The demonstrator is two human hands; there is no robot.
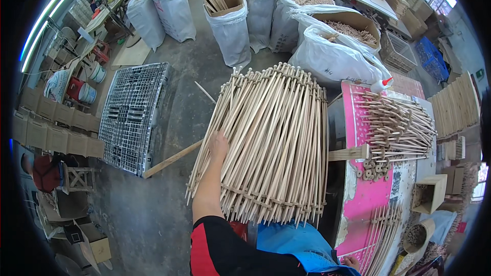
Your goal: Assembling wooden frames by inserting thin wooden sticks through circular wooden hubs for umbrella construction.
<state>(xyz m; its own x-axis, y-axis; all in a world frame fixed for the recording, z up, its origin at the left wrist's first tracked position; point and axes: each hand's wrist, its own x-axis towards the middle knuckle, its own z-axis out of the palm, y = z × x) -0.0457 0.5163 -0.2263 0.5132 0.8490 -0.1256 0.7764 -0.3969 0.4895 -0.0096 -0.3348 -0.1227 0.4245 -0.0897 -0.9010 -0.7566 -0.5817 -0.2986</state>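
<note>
Dozens of thin pale wooden rods, joined by cross slats into a curved rod frame (273,143), fill the middle of the view, tilted from the person's lap up toward the white sacks (327,56). The left hand (219,147) lies flat against the frame's left flank, its grip open, fingers spread along the rods. The right hand (351,262) shows only at the lower edge beside the pink counter (365,199); whether its grip is open or closed cannot be told. Loose dowels (396,128) lie heaped on the counter, just right of the frame. A grey plastic pallet (132,115) rests on the concrete floor, well to the left.
</note>
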